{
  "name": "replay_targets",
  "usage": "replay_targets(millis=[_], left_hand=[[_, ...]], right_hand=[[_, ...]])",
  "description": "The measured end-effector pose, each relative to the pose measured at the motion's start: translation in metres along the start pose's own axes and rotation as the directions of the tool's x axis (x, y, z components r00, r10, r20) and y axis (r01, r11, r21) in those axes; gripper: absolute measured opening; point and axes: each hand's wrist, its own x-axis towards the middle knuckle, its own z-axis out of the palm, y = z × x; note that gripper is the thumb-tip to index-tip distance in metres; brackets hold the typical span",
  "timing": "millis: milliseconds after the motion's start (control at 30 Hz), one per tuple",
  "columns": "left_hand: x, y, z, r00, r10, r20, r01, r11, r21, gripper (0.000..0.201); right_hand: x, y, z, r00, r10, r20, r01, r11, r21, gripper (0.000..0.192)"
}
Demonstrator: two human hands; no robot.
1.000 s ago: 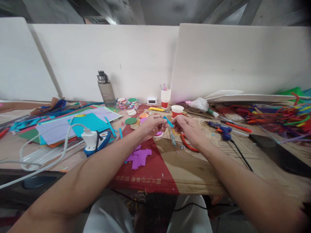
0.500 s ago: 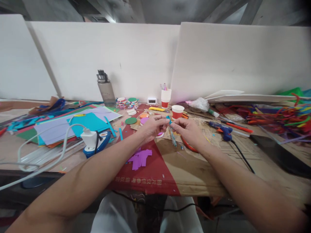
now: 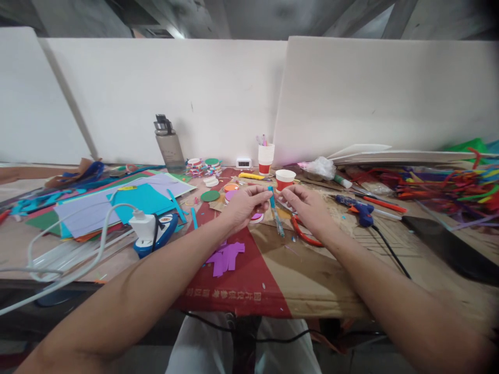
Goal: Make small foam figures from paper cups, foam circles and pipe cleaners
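Now blue strip [image 3: 272, 197] pinched at left hand [image 3: 246, 205] fingertips, right hand [image 3: 307, 206] beside.

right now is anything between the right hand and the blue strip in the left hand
Nothing visible: only a gap separates the right hand from the blue strip pinched in the left hand. The red-and-white cup stands beyond the hands, not between them and the strip.

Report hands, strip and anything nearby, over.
Left hand pinches blue paper strip. Right hand beside it, apparently not touching. Red-handled tool lies near right hand.
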Motion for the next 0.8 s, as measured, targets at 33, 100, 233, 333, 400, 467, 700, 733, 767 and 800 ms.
replay_targets(millis=[33,100,233,333,400,467,700,733,767,800], left_hand=[[0.0,0.0,0.0,1.0,0.005,0.015,-0.006,0.999,0.052,0.025],[-0.001,0.0,0.0,0.999,-0.004,0.049,-0.003,0.989,0.151,0.025],[-0.005,0.003,0.005,0.996,-0.053,0.072,0.032,0.962,0.273,0.024],[-0.007,0.006,0.009,0.993,-0.091,0.076,0.065,0.954,0.294,0.018],[-0.007,0.007,0.01,0.989,-0.124,0.076,0.098,0.955,0.279,0.014],[-0.007,0.005,0.009,0.984,-0.164,0.073,0.143,0.963,0.23,0.012],[-0.004,-0.001,0.005,0.969,-0.223,0.108,0.218,0.974,0.056,0.012],[-0.004,-0.001,0.004,0.968,-0.224,0.116,0.219,0.974,0.052,0.013],[-0.004,-0.001,0.004,0.967,-0.225,0.123,0.22,0.974,0.051,0.013],[-0.004,-0.001,0.004,0.966,-0.226,0.126,0.222,0.974,0.048,0.014]], right_hand=[[0.0,0.0,0.0,1.0,-0.007,-0.029,0.007,1.0,0.019,0.027],[0.0,-0.002,0.0,0.999,-0.022,-0.043,0.023,0.999,0.031,0.023],[-0.001,-0.004,0.003,0.999,-0.034,-0.008,0.033,0.995,-0.096,0.021],[-0.003,-0.003,0.005,0.998,-0.063,-0.019,0.059,0.986,-0.156,0.019],[-0.003,-0.003,0.006,0.998,-0.063,-0.032,0.058,0.988,-0.146,0.017],[-0.003,-0.002,0.006,0.998,-0.05,-0.044,0.044,0.99,-0.131,0.016],[-0.004,-0.001,0.007,0.994,-0.053,-0.099,0.041,0.993,-0.114,0.016],[-0.004,-0.001,0.007,0.993,-0.061,-0.099,0.049,0.992,-0.118,0.016],[-0.004,-0.001,0.007,0.993,-0.065,-0.094,0.054,0.992,-0.116,0.017],[-0.003,-0.001,0.007,0.994,-0.067,-0.084,0.058,0.992,-0.11,0.017]])
